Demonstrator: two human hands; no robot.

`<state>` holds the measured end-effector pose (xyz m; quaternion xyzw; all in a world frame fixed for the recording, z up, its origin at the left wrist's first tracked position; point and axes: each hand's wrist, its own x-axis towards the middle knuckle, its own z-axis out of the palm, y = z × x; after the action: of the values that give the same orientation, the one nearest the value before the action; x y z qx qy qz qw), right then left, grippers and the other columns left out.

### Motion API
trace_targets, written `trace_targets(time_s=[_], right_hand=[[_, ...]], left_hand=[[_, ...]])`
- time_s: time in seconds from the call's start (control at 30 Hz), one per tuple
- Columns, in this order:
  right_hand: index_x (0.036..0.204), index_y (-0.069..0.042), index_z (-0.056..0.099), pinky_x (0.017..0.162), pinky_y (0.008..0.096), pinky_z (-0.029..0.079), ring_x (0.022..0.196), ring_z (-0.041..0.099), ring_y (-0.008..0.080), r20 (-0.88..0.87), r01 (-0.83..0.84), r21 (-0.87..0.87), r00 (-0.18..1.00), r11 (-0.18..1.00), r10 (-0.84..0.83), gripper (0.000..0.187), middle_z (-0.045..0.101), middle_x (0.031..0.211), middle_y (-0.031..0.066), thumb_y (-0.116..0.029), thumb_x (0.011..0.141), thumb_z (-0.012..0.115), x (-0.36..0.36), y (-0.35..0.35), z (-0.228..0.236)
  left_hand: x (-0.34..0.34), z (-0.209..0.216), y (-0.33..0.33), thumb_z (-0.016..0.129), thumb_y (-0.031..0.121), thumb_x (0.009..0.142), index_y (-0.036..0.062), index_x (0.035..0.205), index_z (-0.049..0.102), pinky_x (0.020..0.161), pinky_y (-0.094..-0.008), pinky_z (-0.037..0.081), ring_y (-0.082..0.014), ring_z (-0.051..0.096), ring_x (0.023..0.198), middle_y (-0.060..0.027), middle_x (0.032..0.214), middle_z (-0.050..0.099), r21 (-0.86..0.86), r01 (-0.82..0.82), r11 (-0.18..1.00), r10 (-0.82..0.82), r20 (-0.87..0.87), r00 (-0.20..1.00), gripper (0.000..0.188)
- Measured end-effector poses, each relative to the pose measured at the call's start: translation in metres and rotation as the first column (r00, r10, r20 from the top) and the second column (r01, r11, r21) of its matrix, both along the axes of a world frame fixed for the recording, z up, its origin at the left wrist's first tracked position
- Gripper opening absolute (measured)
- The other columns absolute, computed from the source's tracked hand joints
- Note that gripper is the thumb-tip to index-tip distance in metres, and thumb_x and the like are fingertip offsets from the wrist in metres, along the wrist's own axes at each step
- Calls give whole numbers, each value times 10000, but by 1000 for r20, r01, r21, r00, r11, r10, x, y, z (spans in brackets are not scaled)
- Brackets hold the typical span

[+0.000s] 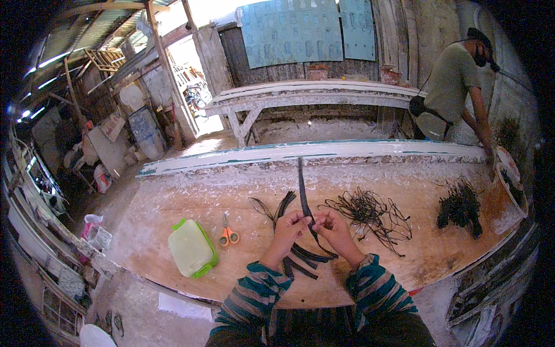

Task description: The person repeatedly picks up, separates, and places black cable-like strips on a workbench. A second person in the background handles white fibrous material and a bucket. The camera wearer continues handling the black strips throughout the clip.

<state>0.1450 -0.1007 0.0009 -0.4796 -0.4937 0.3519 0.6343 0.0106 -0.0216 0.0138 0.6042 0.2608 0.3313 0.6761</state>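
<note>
**Two hands pinch a black strip (303, 188) above a wooden table (147, 231)**

Nearest me is a person in teal and grey striped sleeves (254, 295), both forearms stretched over the table. The left hand (290, 226) has thumb and fingers pressed together on the strip. The right hand (335, 230), just beside it, pinches the same strip between thumb and forefinger. The strip passes between the two sets of fingertips: its long, wider end points away from the person, and a narrow part shows below the fingers.

More black strips (302, 270) lie loose under and beyond the left hand. Left of that hand, apart from it, are scissors (229, 236) with orange handles, points facing away, and next to them a pale box (189, 248) with bright green edges. Near the right hand, to its right, spreads a tangle of thin black cords (367, 211). Further right sits a thick dark bundle (459, 209), just beside an orange-brown bucket (502, 202).

Behind the bucket a co-worker (454, 78) bends, one arm reaching down to its rim; I cannot tell whether that hand touches it. A white-crusted board (312, 151) runs along the table's far edge. Beyond stand a whitened bench (315, 99) and, on the wall, blue panels (292, 34).
</note>
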Motion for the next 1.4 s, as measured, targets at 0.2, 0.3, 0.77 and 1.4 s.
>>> trace_targets(time_s=[0.2, 0.3, 0.77, 1.4], right_hand=[[870, -20, 593, 667, 232, 438, 725, 533, 80, -156, -110, -75, 983, 991, 97, 114, 599, 800, 4, -119, 817, 609, 8, 4, -7], [831, -23, 596, 635, 243, 441, 689, 534, 78, 8, 2, -61, 1000, 998, -2, 90, 600, 747, 3, -111, 814, 608, 2, 3, -3], [835, 0, 568, 584, 289, 432, 678, 555, 173, 431, 290, 106, 849, 951, -307, 98, 575, 729, 96, -96, 826, 552, -3, -1, -2], [871, -37, 510, 651, 244, 420, 726, 495, 94, 104, 173, 73, 978, 982, -180, 49, 520, 770, 24, -10, 834, 529, 2, 5, -10]], left_hand=[[2, -2, -1, 582, 177, 840, 86, 812, 538, 502, -169, 356, -35, 466, 594, 41, 667, 513, -132, 52, 990, -40, 94, 995, 105], [5, 1, -4, 591, 158, 828, 86, 849, 531, 516, -178, 384, -40, 482, 618, 30, 720, 535, -12, 84, 996, -83, 62, 995, 96], [7, -20, 5, 570, 88, 817, 57, 899, 544, 586, -204, 432, -76, 537, 715, -3, 809, 586, 161, 20, 987, -35, 93, 995, 92], [7, -14, 4, 501, 63, 864, 30, 1002, 501, 627, -232, 492, -94, 551, 713, -17, 826, 563, 61, -71, 996, 66, 83, 994, 143]])
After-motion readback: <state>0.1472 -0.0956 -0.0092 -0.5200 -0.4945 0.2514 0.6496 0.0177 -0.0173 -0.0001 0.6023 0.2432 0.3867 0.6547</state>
